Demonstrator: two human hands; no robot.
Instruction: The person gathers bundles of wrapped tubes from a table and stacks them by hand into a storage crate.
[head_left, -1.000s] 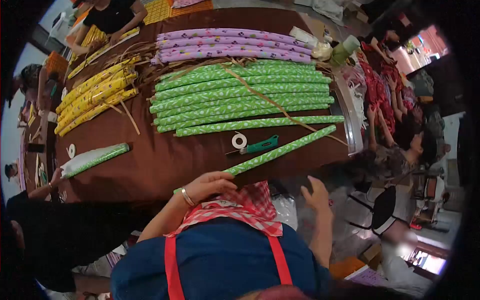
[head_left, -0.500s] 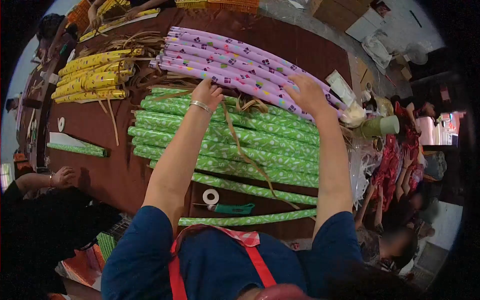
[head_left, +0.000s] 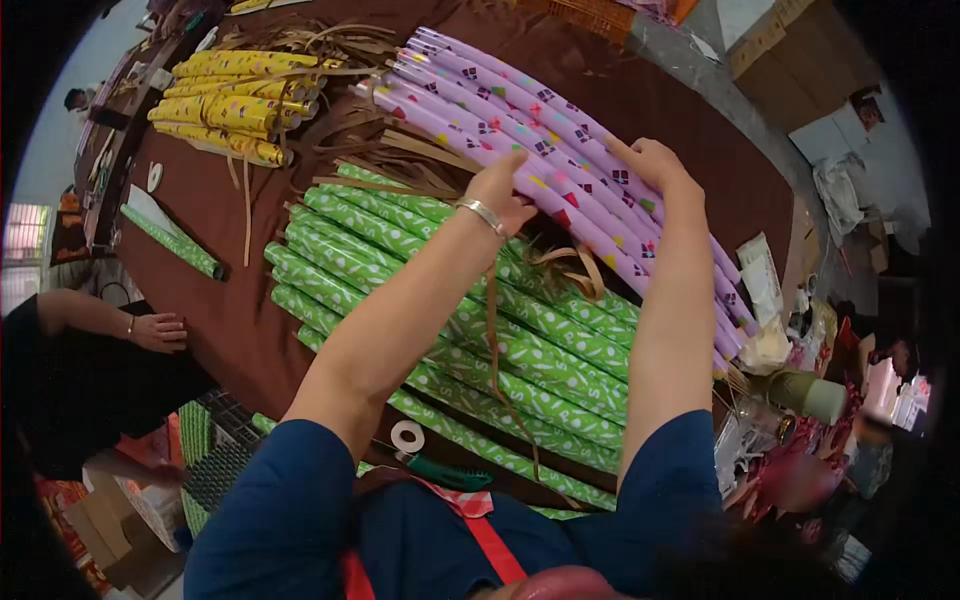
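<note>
Bordering wide brown cloth (head_left: 700, 120), purple rolls (head_left: 560, 150) lie between left hand (head_left: 502, 193) and right hand (head_left: 658, 166).

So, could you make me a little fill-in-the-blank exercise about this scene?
1. The left hand and right hand are on rolls coloured ____.
2. The large pile just below them in the picture is coloured ____.
3. The silver bracelet is on the wrist of the ____ hand.
4. The tablecloth is ____.

Missing words: purple; green; left; brown.
</note>
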